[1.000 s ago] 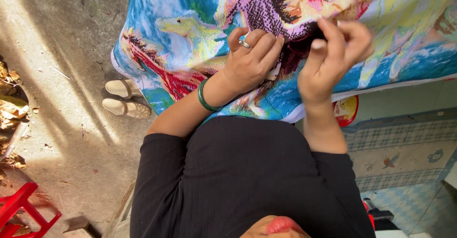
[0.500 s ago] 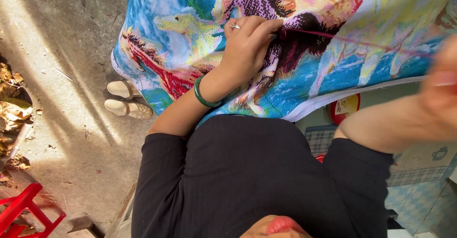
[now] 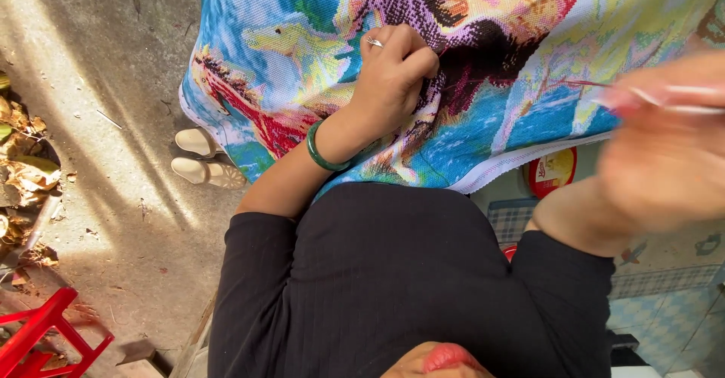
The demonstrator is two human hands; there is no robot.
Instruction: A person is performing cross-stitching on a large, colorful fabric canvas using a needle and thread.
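Observation:
A large cross-stitch cloth (image 3: 302,53) in blue, yellow and purple lies spread across my lap. My left hand (image 3: 393,76), with a ring and a green bangle (image 3: 321,151), rests on the dark purple patch, fingers curled and pinching the fabric. My right hand (image 3: 672,159) is blurred, raised off to the right and well away from the cloth. It pinches what looks like a thin needle, and a pink thread (image 3: 581,83) stretches taut from it back to the cloth near my left hand.
A pair of cream shoes (image 3: 200,159) stands on the concrete floor left of the cloth. Dry leaves (image 3: 23,166) lie at the left edge and a red plastic stool (image 3: 45,333) is at the bottom left. A red and yellow round tin (image 3: 551,170) sits under the cloth's edge, above patterned tiles (image 3: 664,310).
My right hand has left the cloth and swung out to the right and closer to the camera, drawing the thread taut. My left hand has stayed on the purple patch.

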